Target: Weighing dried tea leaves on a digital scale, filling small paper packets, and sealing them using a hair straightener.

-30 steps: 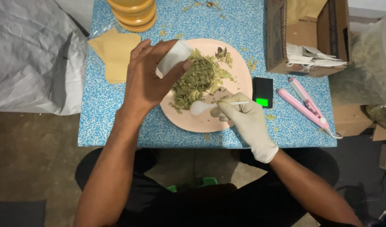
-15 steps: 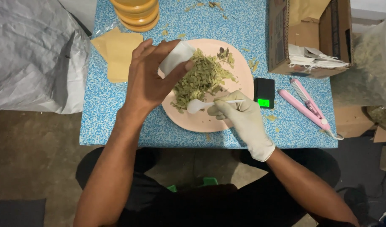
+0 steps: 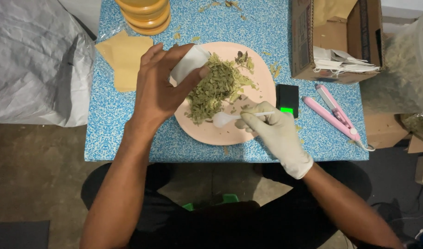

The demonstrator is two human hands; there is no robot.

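A pink plate (image 3: 220, 134) on the blue speckled table (image 3: 110, 138) carries a pile of dried green leaves (image 3: 213, 87). My left hand (image 3: 158, 90), bare, grips a small white pouch (image 3: 188, 64) tilted over the plate's left side beside the pile. My right hand (image 3: 276, 133), in a white glove, holds a white plastic spoon (image 3: 225, 119). The spoon's bowl points left and lies low over the plate's near part, just below the leaves.
A small black scale (image 3: 287, 99) with a green display sits right of the plate, then a pink hair-straightener-like sealer (image 3: 333, 115). A cardboard box (image 3: 333, 39) stands at back right, stacked yellow lids (image 3: 144, 14) and tan envelopes (image 3: 121, 60) at back left. A grey sack (image 3: 31, 64) lies left.
The spoon has dipped slightly lower and further left across the plate's near part. My left hand keeps the pouch in nearly the same spot.
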